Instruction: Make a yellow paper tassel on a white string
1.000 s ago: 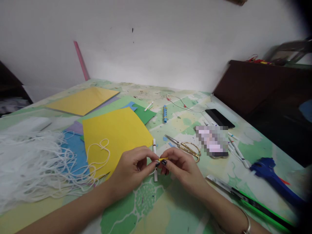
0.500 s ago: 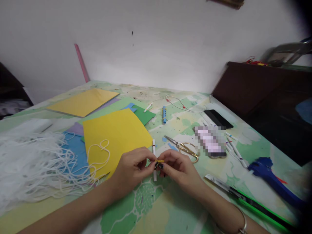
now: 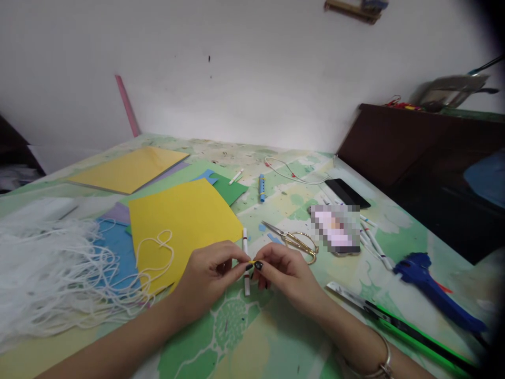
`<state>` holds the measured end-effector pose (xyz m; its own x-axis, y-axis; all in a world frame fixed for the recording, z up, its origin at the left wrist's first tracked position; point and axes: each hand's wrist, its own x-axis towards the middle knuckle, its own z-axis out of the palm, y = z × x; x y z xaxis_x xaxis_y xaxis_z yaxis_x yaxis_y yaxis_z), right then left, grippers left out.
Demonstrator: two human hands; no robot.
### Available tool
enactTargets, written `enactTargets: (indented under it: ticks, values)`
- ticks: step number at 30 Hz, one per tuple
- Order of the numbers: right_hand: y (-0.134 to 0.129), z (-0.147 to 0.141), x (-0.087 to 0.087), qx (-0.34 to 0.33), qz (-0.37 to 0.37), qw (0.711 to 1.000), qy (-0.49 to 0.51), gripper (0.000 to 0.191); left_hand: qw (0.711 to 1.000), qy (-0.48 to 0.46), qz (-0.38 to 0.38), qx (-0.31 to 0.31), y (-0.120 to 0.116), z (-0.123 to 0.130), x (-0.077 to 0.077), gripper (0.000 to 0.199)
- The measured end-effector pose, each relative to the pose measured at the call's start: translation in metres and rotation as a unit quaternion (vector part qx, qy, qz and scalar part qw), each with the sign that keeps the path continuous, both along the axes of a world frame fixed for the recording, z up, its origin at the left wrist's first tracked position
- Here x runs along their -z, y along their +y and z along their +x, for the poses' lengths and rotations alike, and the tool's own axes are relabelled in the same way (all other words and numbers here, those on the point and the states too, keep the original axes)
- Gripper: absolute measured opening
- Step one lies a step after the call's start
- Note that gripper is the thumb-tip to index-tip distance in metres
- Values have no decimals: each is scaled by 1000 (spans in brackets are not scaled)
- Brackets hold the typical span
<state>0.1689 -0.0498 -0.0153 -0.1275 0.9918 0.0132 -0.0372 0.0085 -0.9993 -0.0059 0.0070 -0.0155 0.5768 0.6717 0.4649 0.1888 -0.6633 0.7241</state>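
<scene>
Fingertips of my left hand (image 3: 215,268) and my right hand (image 3: 284,269) meet over the table, both pinching a small yellow strip (image 3: 251,262). Most of the strip is hidden by the fingers. Below them lies a white marker (image 3: 245,241), its middle partly covered. Gold-handled scissors (image 3: 300,243) rest just beyond my right hand, beside small blue scraps (image 3: 275,238). A yellow foam-like sheet (image 3: 185,223) lies beyond my left hand. Farther off is a small blue rolled tube (image 3: 262,188) with yellow bands.
Tangled white cord (image 3: 59,273) spreads across the left. On the right are a phone (image 3: 335,231), a black device (image 3: 347,193), several markers (image 3: 373,239), a blue glue gun (image 3: 437,289) and a green-and-black box cutter (image 3: 394,321). A white wall (image 3: 236,105) stands behind the table.
The yellow strip shows less between my fingers, as my right thumb now covers its right end. The whole view has shifted slightly.
</scene>
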Motion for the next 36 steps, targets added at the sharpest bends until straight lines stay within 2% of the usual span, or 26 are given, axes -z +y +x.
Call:
enactTargets:
  ticks: [11,19,23,29,36]
  values:
    - [1,0,0,-1,-17,1000,11,16,1000,26,-2,6,4,-2,3,8]
    - [3,2,3,-11,-36,999,3,14,998,13,57,13,2,-2,7,9]
    - [2,2,6,-18,-38,999,3,16,997,14,66,38,3,-1,9,11]
    - [1,2,9,-4,-14,1000,-23,25,999,36,39,8,4,-1,11,8]
    - [2,1,10,28,20,999,-32,14,999,42,-25,6,3,0,10,9]
